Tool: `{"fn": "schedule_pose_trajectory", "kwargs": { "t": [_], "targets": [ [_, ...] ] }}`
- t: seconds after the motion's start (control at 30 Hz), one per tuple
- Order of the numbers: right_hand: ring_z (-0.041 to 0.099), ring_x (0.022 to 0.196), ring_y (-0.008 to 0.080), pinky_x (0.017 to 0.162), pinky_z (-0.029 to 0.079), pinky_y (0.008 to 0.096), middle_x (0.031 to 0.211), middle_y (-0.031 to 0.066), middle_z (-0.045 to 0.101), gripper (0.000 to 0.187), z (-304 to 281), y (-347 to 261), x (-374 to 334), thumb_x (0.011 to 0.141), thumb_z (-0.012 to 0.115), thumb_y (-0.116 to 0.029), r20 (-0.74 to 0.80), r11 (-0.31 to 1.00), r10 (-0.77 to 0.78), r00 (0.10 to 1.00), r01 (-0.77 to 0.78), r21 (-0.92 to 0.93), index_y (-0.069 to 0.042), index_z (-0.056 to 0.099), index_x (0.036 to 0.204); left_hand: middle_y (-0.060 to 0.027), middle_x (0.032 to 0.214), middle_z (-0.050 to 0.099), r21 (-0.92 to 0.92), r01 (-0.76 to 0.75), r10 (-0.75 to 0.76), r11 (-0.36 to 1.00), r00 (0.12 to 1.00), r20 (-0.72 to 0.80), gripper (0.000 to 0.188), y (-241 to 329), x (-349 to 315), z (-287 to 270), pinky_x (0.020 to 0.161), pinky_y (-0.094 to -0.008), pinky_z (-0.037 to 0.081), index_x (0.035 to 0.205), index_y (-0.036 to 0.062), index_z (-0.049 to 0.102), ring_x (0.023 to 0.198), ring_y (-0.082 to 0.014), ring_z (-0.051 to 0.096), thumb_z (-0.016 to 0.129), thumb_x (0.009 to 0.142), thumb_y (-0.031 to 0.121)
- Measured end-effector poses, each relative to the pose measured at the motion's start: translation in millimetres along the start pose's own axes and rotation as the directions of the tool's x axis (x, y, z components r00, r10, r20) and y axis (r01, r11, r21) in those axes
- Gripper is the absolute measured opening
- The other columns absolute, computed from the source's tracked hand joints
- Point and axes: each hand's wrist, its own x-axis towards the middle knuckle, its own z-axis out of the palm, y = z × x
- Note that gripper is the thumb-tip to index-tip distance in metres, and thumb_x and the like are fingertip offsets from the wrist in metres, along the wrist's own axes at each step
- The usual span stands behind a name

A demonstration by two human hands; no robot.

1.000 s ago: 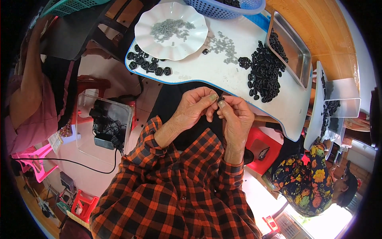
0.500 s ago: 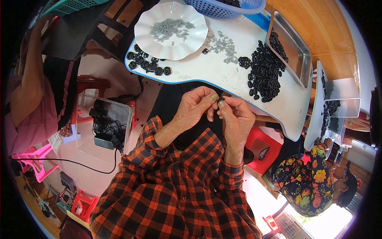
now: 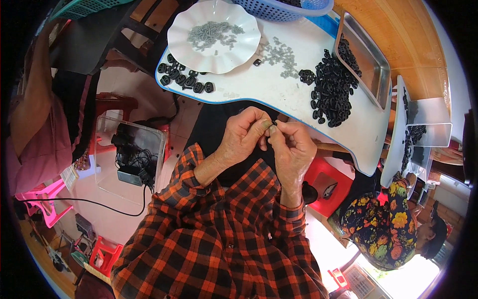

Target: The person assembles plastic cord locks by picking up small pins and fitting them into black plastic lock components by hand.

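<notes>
Both my hands meet in front of the table's near edge, over my lap. My left hand [image 3: 245,133] pinches a small black plastic part [image 3: 274,123], mostly hidden by the fingertips. The thumb and forefinger of my right hand [image 3: 291,147] press on the same part from the other side. Beyond them on the white table [image 3: 239,92] lies a heap of black oval parts [image 3: 331,94] at the right. Small clear pieces [image 3: 281,57] are scattered in the middle. A wavy-rimmed white plate [image 3: 184,57] holds more clear pieces [image 3: 214,35]. Larger black pieces [image 3: 191,80] are grouped at the left.
A metal tray [image 3: 371,60] leans over the heap at the back right. Behind the plate stands a blue basket [image 3: 284,11]. A clear bin [image 3: 104,164] with cables is on the floor at left. A red stool [image 3: 331,192] is right of me. People sit on both sides.
My right hand has shifted slightly left, and its fingertips have closed in against the left ones. The black part is more covered than before.
</notes>
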Motion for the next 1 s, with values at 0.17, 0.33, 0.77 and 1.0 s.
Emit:
{"fn": "schedule_pose_trajectory", "kwargs": {
  "t": [0.17,0.33,0.77,1.0],
  "targets": [
    [0.058,0.062,0.0072,0.052,0.047,0.0207,0.074,0.0038,0.059,0.005,-6,5,2,0.082,0.062,0.006,0.049,0.997,-0.010,0.999,0.014,-0.076,0.002,0.059,0.085,-0.0029,0.073,0.056,0.036,-0.007,0.006,0.999,1.000,0.020,0.013,-1,2,-3,0.047,-0.0189,0.047,0.089,-0.0020,0.053,0.054,-0.0043,0.053,0.048,0.095,0.009],
    [0.057,0.065,0.0057,0.055,0.046,0.0197,0.074,0.0028,0.060,0.005,-11,20,1,0.084,0.061,0.004,0.028,0.992,-0.052,0.998,0.055,-0.111,0.001,0.060,0.087,-0.0034,0.076,0.058,0.019,0.074,-0.074,0.997,0.996,0.051,0.015,-4,4,-5,0.050,-0.0192,0.048,0.093,-0.0024,0.054,0.057,-0.0061,0.054,0.049,0.096,0.011],
    [0.056,0.064,0.0056,0.057,0.045,0.0177,0.077,0.0016,0.062,0.011,-29,22,-1,0.084,0.064,-0.003,-0.126,0.960,0.248,0.961,-0.226,0.164,0.001,0.063,0.094,-0.0036,0.080,0.059,0.088,0.110,-0.116,0.990,0.991,0.066,0.020,2,20,7,0.051,-0.0199,0.048,0.105,-0.0030,0.057,0.058,-0.0064,0.054,0.048,0.096,0.013],
    [0.058,0.064,0.0067,0.056,0.047,0.0184,0.078,0.0028,0.063,0.020,-43,22,-6,0.083,0.065,-0.002,-0.240,0.955,0.280,0.929,-0.243,0.172,0.002,0.063,0.102,-0.0090,0.076,0.058,0.671,-0.373,0.320,0.641,0.924,0.207,0.011,6,55,26,0.053,-0.0302,0.047,0.093,0.0021,0.060,0.060,-0.0209,0.058,0.064,0.082,0.004]
  ]
}}
